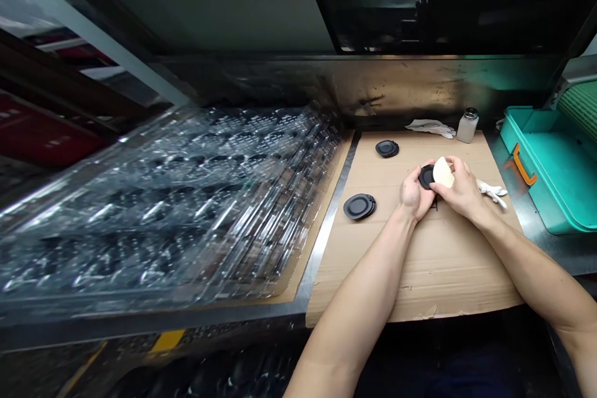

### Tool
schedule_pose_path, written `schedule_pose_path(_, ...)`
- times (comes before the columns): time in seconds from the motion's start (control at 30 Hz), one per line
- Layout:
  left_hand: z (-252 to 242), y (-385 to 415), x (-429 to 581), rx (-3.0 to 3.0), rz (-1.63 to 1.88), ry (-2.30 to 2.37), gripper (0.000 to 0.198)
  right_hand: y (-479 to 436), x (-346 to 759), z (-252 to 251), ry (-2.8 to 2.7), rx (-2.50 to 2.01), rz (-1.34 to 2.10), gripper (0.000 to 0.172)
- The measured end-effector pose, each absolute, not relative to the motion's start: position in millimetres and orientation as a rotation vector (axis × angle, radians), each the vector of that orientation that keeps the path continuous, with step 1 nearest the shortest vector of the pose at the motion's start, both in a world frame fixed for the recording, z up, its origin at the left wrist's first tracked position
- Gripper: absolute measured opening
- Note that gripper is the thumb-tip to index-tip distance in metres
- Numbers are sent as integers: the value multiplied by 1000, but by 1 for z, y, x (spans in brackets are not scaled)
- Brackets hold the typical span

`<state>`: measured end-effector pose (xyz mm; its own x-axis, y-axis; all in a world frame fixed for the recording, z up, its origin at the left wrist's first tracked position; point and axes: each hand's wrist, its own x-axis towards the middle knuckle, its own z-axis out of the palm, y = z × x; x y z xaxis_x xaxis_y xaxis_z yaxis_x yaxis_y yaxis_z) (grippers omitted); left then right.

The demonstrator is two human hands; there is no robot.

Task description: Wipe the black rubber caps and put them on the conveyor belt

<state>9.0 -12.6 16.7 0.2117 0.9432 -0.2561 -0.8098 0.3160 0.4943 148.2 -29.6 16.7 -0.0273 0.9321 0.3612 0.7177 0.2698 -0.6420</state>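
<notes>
Over the cardboard sheet, my left hand (413, 194) holds a round black plastic part (426, 176) by its edge, palm turned up. My right hand (461, 189) pinches a cream-coloured pad (443, 173), which looks like a sponge or folded cloth, against the right side of that part. On the cardboard to the left lie two small stacks of similar black parts: a nearer stack (359, 206) and a farther stack (387, 148). The underside of the held part is hidden by my fingers.
Clear plastic trays (186, 211) are piled on the left. The cardboard sheet (373, 261) covers the bench before me. Behind it stand a bottle with a metal cap (467, 125) and a white glove (431, 128). White cloth (492, 191) lies right, beside a teal bin (536, 199) with an orange handle.
</notes>
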Motion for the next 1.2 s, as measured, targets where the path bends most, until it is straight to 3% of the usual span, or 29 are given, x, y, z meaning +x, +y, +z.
schedule_pose_path(0.2,13,-15,18,271,1232,581,46,-40,133,23,-1848,-1558,471,38)
schedule_pose_path(0.37,5,-17,24,379,1292,583,33,-30,127,21,-1670,-1724,426,39)
schedule_pose_path(0.77,4,-17,27,404,1365,607,39,-28,127,19,-1751,-1564,501,29)
schedule_pose_path(0.9,11,-15,19,321,1278,584,40,-22,137,24,-1825,-1821,311,33)
schedule_pose_path(1.03,15,-10,6,247,1177,527,44,-20,151,27,-1719,-1738,252,41)
schedule_pose_path(1.2,13,-5,-1,187,1146,542,49,-21,166,25,-1787,-1500,479,42)
